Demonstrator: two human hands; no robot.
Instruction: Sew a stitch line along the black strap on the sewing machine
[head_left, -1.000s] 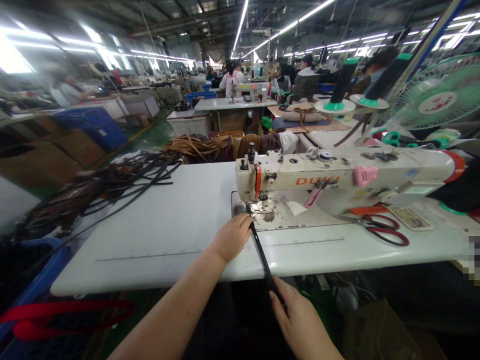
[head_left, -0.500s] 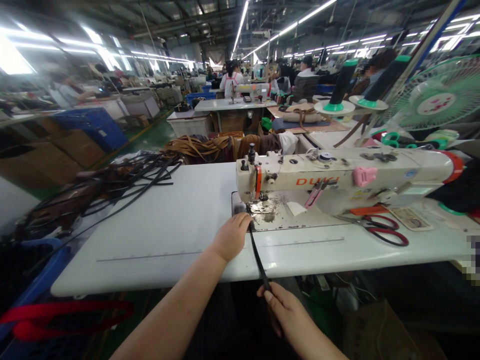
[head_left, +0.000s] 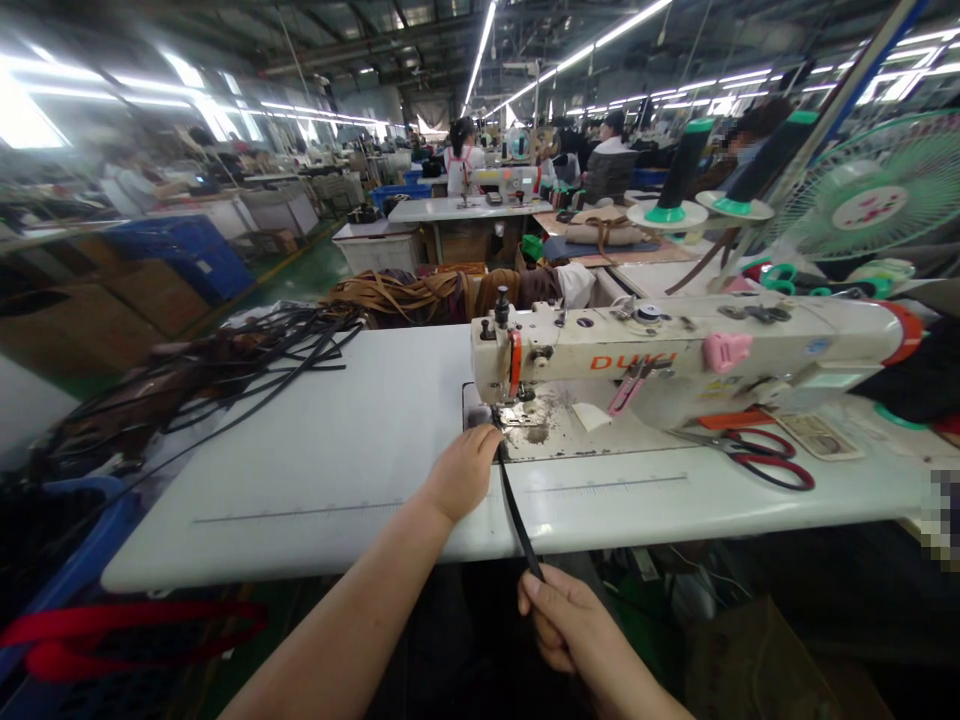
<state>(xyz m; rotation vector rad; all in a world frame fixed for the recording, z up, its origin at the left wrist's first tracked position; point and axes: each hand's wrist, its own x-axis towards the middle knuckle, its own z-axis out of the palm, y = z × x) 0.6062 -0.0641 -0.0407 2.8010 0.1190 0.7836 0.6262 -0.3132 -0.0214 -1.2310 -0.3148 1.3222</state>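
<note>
A narrow black strap [head_left: 517,515] runs from the needle area of the white sewing machine [head_left: 675,350] down over the table's front edge. My left hand [head_left: 466,468] lies on the tabletop just in front of the presser foot, its fingertips closed on the strap near the needle plate [head_left: 517,418]. Below the table edge, my right hand [head_left: 559,610] pinches the same strap between thumb and fingers, holding it taut toward me. The strap's far end under the needle is hidden by my left fingers.
Red-handled scissors [head_left: 772,460] lie on the table right of the needle. Black straps [head_left: 300,350] are heaped at the left, above a blue basket [head_left: 97,510] with a red band [head_left: 67,640]. Thread cones [head_left: 679,175] and a green fan [head_left: 870,205] stand behind the machine. Co-workers sit farther back.
My right hand has shifted slightly and its lower fingers have curled differently around the strap. My left hand stays at nearly the same place by the needle.
</note>
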